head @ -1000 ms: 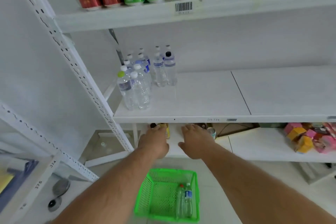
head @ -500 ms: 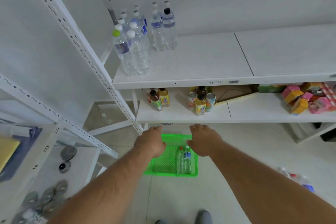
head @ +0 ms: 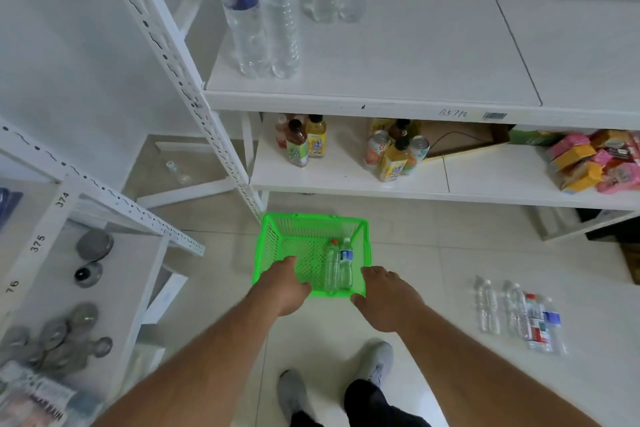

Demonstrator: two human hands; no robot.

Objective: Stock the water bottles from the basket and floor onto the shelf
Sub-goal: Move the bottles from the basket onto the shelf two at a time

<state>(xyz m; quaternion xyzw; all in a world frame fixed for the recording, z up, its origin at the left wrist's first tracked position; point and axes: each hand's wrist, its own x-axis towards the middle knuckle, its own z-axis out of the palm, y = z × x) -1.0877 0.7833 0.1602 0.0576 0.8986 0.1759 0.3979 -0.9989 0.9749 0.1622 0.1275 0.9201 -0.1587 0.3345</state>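
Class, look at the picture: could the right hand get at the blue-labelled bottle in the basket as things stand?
Probably yes. The right hand hovers at the open-topped basket beside the blue-labelled bottle, with nothing covering it.

Juice bottles (head: 306, 144), cans (head: 377, 149) – lower shelf; pink-yellow packets (head: 588, 163) right

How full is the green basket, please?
Nearly empty: only two bottles lie in the basket, with bare mesh beside them.

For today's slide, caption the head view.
Both hands reach toward a green basket holding two water bottles.
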